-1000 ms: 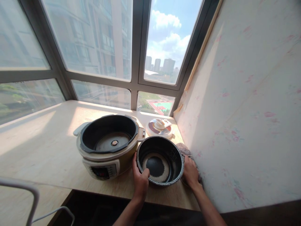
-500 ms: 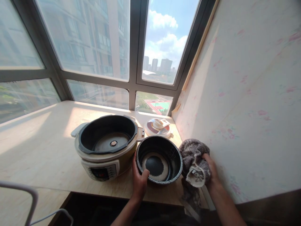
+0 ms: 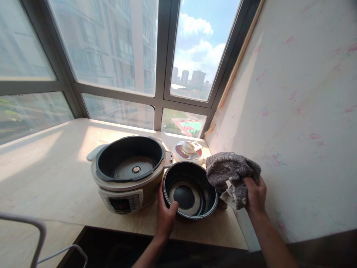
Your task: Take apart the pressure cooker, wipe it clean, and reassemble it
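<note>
My left hand (image 3: 166,214) grips the near left rim of a black inner pot (image 3: 184,198), thumb over the edge and fingers along its outside. The pot is tilted toward me and shows a pale ring around a dark centre on its bottom. A grey-brown cloth (image 3: 232,173) with a white patch is bunched in my right hand (image 3: 255,195), beside the pot's right rim and partly over it. Left of the pot stands an open pressure cooker (image 3: 119,195), its dark inside bare down to the heating plate. Behind the pot lies the cooker's round lid (image 3: 188,152).
Everything stands on a pale wooden sill (image 3: 50,178) under framed windows. A flower-patterned wall (image 3: 301,149) closes off the right side. At the lower left a white metal tube (image 3: 28,219) curves into view. The sill's front edge drops to a dark space.
My right hand has lifted the cloth and shifted slightly right. The cloth's hanging end has come up, and its top now leans over the pot's rim. My left hand keeps its hold.
</note>
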The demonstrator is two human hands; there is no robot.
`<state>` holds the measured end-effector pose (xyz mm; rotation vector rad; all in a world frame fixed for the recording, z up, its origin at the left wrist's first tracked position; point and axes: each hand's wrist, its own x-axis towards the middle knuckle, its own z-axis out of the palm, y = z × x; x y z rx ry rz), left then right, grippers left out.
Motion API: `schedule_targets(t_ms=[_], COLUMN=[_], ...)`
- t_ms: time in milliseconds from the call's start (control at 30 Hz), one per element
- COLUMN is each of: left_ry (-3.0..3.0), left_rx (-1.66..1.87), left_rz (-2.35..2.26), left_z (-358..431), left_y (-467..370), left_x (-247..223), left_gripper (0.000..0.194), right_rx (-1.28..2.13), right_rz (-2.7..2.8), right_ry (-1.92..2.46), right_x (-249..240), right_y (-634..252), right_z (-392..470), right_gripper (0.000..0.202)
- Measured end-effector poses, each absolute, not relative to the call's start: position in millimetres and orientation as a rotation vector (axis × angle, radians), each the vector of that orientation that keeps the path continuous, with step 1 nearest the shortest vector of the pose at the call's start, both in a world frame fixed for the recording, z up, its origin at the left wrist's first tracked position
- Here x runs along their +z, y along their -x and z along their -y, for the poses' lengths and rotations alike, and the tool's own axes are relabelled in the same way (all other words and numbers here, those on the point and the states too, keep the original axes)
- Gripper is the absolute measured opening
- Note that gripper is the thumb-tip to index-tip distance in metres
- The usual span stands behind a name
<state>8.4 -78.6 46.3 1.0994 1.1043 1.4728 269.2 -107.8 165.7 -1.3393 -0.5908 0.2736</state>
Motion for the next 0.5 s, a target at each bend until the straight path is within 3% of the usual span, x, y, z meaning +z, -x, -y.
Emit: schedule_targets(t_ms=[233, 500], left_ry=[-1.106, -1.110], left_rx=[1.453, 1.480], left_rz=[-1.102, -1.083], left_z=[79, 78], left_y=[-7, -10], left_x=[48, 44], left_gripper=[0.082, 0.082], right_rx=[0.529, 0.687], right_rz=[0.725, 1.025], right_ry=[1.745, 1.832], right_x=[60, 10], right_y=[-299, -311], right_z=[96, 95], right_gripper=[0.048, 0.105])
